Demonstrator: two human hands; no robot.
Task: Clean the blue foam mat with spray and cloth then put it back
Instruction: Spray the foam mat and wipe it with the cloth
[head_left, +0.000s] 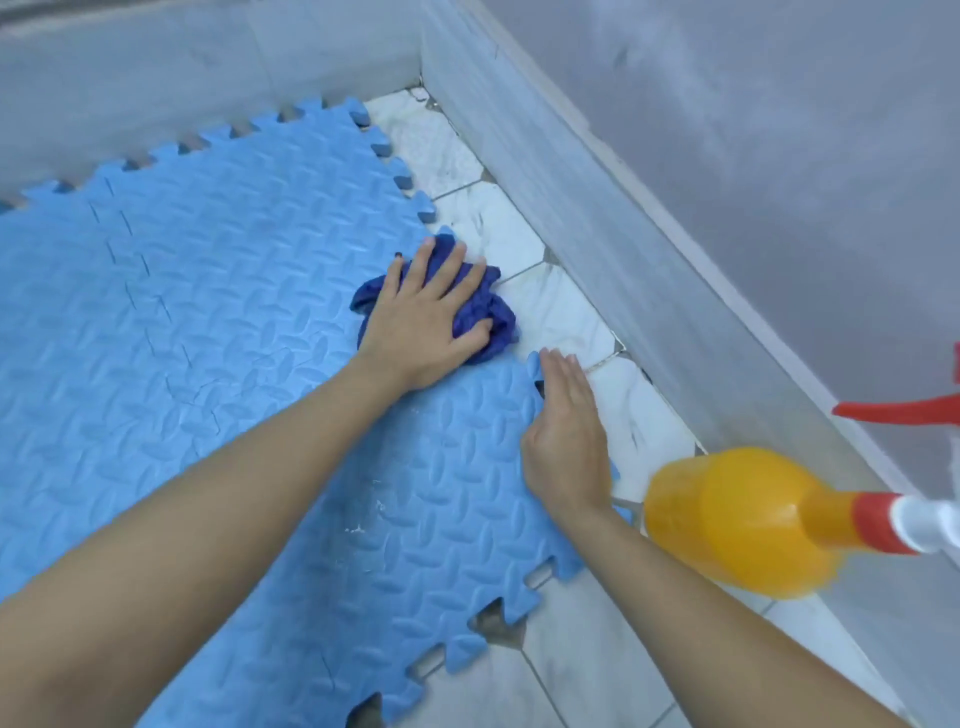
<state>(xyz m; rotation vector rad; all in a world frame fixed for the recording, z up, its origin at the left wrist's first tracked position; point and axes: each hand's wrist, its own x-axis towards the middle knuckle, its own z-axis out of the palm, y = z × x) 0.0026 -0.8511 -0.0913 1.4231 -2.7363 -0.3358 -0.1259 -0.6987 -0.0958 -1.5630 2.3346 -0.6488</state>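
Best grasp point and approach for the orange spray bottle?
Probably the narrow neck just below the red collar of the orange spray bottle. It lies near the wall, body toward the mat, trigger end pointing right. Come from above; the right hand is nearest.

Open blue mat (208, 312) leftward; wall (597, 249) and orange spray bottle (727, 519) crowding the narrow tile strip (561, 312) rightward.
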